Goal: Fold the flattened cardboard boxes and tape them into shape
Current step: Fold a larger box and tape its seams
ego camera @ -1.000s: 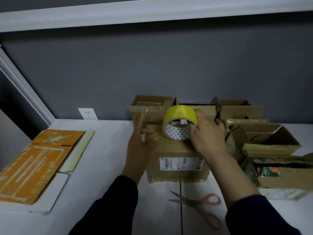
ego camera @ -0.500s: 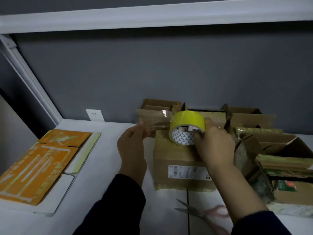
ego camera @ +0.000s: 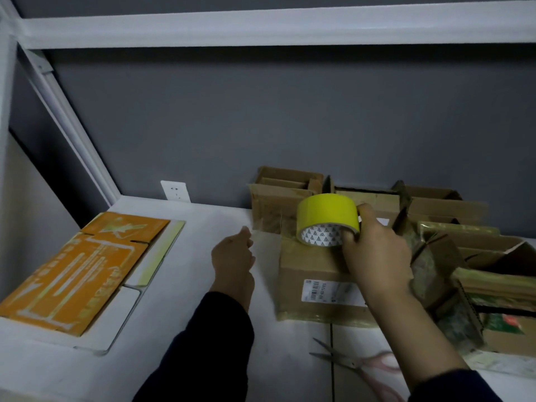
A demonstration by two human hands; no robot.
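A folded brown cardboard box (ego camera: 316, 274) with a white label stands on the white table (ego camera: 203, 285). My right hand (ego camera: 374, 250) grips a yellow tape roll (ego camera: 327, 217) held just above the box's top. My left hand (ego camera: 232, 253) is to the left of the box and pinches the free end of a clear tape strip (ego camera: 269, 230) stretched from the roll. A flattened orange and white box (ego camera: 78, 271) lies at the left of the table.
Pink-handled scissors (ego camera: 362, 367) lie on the table near me, below the box. Several open, taped brown boxes (ego camera: 452, 256) crowd the back and right. A wall socket (ego camera: 175, 190) sits on the grey wall.
My left hand has pulled the tape end farther left, away from the box, so the strip is longer. My right hand still holds the roll above the box.
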